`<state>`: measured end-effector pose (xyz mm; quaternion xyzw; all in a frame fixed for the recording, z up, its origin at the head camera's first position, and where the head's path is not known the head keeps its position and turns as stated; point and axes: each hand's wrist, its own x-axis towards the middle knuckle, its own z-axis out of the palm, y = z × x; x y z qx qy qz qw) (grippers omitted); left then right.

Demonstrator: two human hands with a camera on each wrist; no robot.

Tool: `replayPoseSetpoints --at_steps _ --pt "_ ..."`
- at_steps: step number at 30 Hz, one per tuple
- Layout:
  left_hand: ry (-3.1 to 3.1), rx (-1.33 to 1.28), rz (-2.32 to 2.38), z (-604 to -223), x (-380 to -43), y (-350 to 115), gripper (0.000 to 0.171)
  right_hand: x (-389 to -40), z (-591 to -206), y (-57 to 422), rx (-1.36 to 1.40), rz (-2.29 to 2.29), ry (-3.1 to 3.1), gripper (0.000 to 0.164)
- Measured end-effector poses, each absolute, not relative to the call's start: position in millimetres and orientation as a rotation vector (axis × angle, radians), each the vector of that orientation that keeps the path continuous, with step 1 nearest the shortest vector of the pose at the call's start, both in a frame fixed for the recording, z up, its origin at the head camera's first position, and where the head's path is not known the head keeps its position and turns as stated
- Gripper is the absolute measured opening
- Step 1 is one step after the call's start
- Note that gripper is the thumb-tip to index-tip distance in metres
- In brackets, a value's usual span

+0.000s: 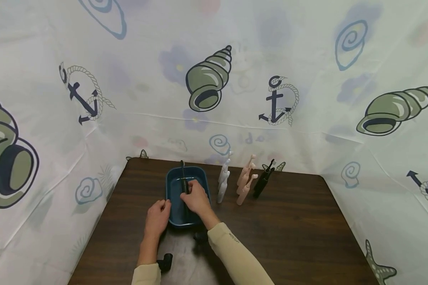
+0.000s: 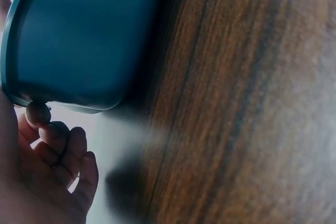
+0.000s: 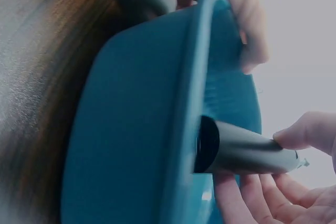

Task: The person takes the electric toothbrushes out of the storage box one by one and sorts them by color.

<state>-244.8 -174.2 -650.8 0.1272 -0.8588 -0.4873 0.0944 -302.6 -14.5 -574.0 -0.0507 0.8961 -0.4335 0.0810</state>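
A black electric toothbrush (image 1: 185, 186) is in my right hand (image 1: 198, 199), held over the blue plastic basin (image 1: 176, 211) with its head toward the far rim. In the right wrist view, thumb and fingers pinch the smooth dark handle (image 3: 249, 148), whose base end faces the near wall of the basin. My left hand (image 1: 157, 217) grips the basin's left rim. The left wrist view shows its curled fingers (image 2: 58, 140) below the rim, outside the basin wall (image 2: 79, 40).
Right of the basin stand several toothbrushes: white ones (image 1: 222, 188), pink ones (image 1: 244, 194) and black ones (image 1: 262, 184). All are on a dark wooden table (image 1: 289, 229). A patterned white cloth (image 1: 256, 47) hangs behind and at both sides.
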Motion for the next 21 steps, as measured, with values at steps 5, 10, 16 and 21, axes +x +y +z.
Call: replayPoseSetpoints --at_steps 5,10,16,21 --pt "-2.536 0.386 -1.439 -653 -246 -174 0.046 -300 -565 -8 -0.131 -1.301 2.729 0.049" --pt "-2.541 0.373 -1.446 -654 -246 -175 0.047 -296 -553 0 -0.092 -1.365 2.704 0.05" --pt "-2.541 0.363 -1.439 -655 -245 -175 0.047 -295 -547 9 -0.081 -1.451 2.677 0.052" --pt "-2.541 0.363 -1.443 -655 -246 -175 0.047 -292 -544 15 -0.089 -1.498 2.67 0.051"
